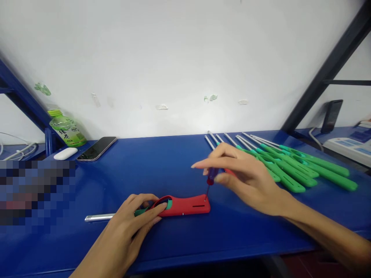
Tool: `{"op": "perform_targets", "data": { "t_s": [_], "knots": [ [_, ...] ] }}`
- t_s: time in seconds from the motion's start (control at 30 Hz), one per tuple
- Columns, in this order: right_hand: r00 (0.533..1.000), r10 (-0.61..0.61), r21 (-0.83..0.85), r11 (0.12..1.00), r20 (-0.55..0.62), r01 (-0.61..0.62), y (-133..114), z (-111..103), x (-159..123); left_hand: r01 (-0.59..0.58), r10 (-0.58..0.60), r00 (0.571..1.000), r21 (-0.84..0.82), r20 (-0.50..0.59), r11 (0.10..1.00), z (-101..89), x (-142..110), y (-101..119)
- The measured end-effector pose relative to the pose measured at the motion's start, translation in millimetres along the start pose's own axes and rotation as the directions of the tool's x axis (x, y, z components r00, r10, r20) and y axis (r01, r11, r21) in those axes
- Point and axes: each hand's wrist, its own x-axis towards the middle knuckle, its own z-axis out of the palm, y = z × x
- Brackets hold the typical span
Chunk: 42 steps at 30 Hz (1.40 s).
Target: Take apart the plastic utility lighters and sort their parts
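Note:
A red long-neck lighter point(188, 204) lies flat on the blue table, its silver tube point(100, 217) pointing left. My left hand point(130, 224) is closed around its trigger end, with fingers over the green trigger part. In my right hand point(243, 177) is a small screwdriver point(211, 175) with a purple and red handle, pinched between thumb and fingers. The screwdriver stands nearly upright, and its tip meets the hole near the lighter's right end. Part of the handle is hidden by my fingers.
Several green long-neck lighters point(290, 166) lie side by side at the right, partly behind my right hand. A phone point(97, 148), a white case point(65, 153) and a green bottle point(67, 128) stand or lie at the back left. Behind the blue table point(156, 162) rises a white wall.

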Motion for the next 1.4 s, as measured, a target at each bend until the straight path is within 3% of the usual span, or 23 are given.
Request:
{"op": "perform_targets", "data": {
  "t_s": [0.1,0.27,0.43,0.6,0.77,0.93,1.1,1.27,1.4],
  "knots": [
    [0.994,0.060,0.077,0.995,0.086,-0.067,-0.6,-3.1,3.2,-0.016,0.016,1.000,0.016,-0.007,1.000,-4.8,4.2,4.1],
    [0.998,0.001,-0.042,0.999,-0.068,-0.004,1.1,-4.6,2.2,-0.024,0.024,0.999,0.021,-0.022,0.999,-5.4,5.5,5.4],
    [0.994,0.052,0.089,0.994,0.096,-0.061,-3.4,-8.2,1.2,0.023,-0.023,1.000,0.007,0.016,1.000,0.2,-1.6,0.1],
    [0.998,0.007,0.017,1.000,-0.056,-0.006,-2.6,-7.4,2.8,0.029,-0.029,0.999,-0.011,0.019,1.000,6.2,-5.7,-6.0],
    [0.986,0.078,0.010,0.997,0.146,-0.080,-5.4,-13.7,5.6,0.041,-0.041,0.999,-0.013,0.014,0.999,5.1,-5.6,-5.5],
    [1.000,-0.004,-0.091,0.996,0.005,0.005,-0.7,-11.2,3.3,0.053,-0.050,0.997,-0.043,0.065,0.998,-2.4,1.9,2.1],
    [0.991,0.035,-0.101,0.995,0.129,-0.022,-2.0,-11.1,2.2,0.063,-0.060,0.996,-0.040,0.064,0.997,-4.7,3.4,5.9],
    [0.998,-0.043,-0.108,0.993,-0.036,0.038,1.5,-8.4,1.9,0.083,-0.080,0.994,-0.038,0.076,0.996,-3.9,1.1,6.6],
    [0.998,0.011,-0.124,0.992,0.064,-0.003,-1.4,-9.2,0.2,0.080,-0.076,0.993,-0.044,0.086,0.996,-3.7,1.0,5.8]
  ]
}}
